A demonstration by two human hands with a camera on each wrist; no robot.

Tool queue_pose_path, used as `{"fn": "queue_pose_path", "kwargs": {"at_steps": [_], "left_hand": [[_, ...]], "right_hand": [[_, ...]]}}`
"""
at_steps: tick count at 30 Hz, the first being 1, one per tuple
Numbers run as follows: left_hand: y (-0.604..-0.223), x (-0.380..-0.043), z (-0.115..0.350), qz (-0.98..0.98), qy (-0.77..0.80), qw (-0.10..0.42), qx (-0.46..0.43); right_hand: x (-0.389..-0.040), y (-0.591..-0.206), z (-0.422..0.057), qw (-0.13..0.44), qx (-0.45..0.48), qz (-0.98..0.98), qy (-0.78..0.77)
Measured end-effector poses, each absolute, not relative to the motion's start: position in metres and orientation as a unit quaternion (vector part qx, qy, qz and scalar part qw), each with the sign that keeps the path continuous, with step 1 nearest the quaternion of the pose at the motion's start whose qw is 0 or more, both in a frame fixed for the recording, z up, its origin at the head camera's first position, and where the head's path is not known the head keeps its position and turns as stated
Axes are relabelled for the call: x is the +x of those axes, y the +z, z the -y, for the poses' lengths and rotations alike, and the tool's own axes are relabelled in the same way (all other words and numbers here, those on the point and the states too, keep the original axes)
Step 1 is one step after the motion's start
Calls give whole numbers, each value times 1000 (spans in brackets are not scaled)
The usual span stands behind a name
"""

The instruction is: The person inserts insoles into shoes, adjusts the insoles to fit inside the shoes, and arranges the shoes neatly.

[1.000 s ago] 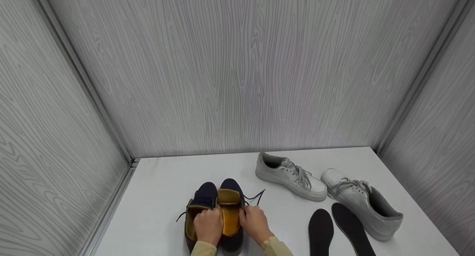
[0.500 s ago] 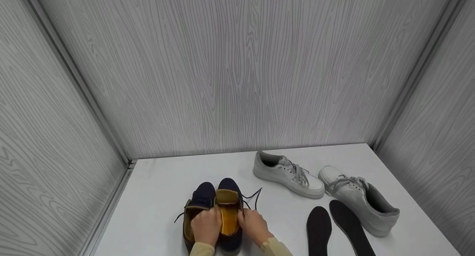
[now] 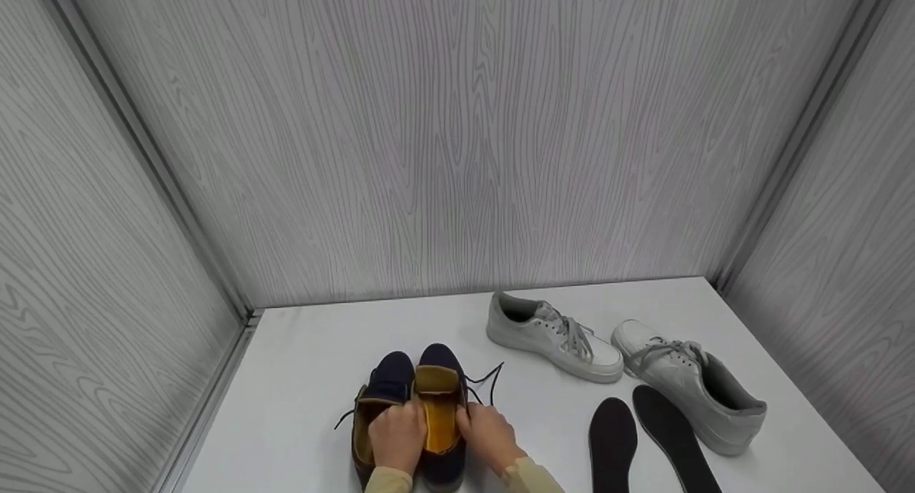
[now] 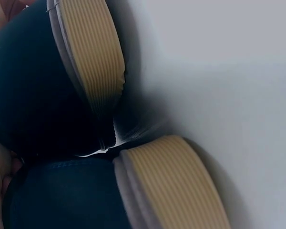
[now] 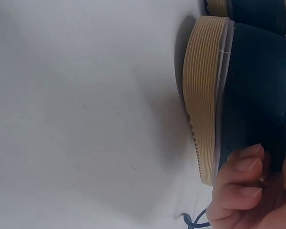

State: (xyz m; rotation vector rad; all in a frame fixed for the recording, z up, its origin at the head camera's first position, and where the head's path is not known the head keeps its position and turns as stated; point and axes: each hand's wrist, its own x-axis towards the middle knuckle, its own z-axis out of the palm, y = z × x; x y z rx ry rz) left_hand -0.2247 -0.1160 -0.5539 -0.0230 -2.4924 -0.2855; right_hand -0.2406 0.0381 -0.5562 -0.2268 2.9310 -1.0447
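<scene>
Two navy lace-up shoes stand side by side at the near edge of the head view, toes pointing away. The right navy shoe [image 3: 437,354] has its tongue folded forward, baring a yellow-orange lining [image 3: 442,420]. Over the opening of the left navy shoe [image 3: 392,375] lies my left hand [image 3: 397,434], gripping the right shoe's left collar; its fingertips are hidden. My right hand [image 3: 489,436] pinches the collar on the opposite side, fingers curled against the outer wall in the right wrist view. Ribbed tan heels, one on the right shoe [image 4: 97,52], show in the left wrist view.
To the right sit two white sneakers, one near the back [image 3: 557,339] and one angled toward me [image 3: 693,386]. Two black insoles [image 3: 612,443] lie before them. A loose dark lace [image 3: 493,379] trails right of the navy shoes. Grey wood-grain panels [image 3: 457,157] enclose the white table [image 3: 300,379].
The head view has shifted slightly, moving everything a little left in the picture. Both hands keep their hold on the right navy shoe, with no visible movement of the shoes.
</scene>
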Motion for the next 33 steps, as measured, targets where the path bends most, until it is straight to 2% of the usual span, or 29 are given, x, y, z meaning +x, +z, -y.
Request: {"fn": "queue_pose_path", "kwargs": {"at_steps": [8, 15, 25, 33], "left_hand": [[-554, -226, 115, 945, -109, 308, -7], [-536, -224, 109, 959, -130, 251, 29], [-492, -240, 99, 937, -179, 300, -19], [-476, -260, 89, 946, -182, 269, -20]], "right_hand": [[-242, -556, -39, 2, -80, -940, -331], [-247, -546, -48, 17, -92, -937, -335], [-265, -520, -72, -80, -92, -934, -335], [-279, -516, -95, -103, -46, -916, -386]]}}
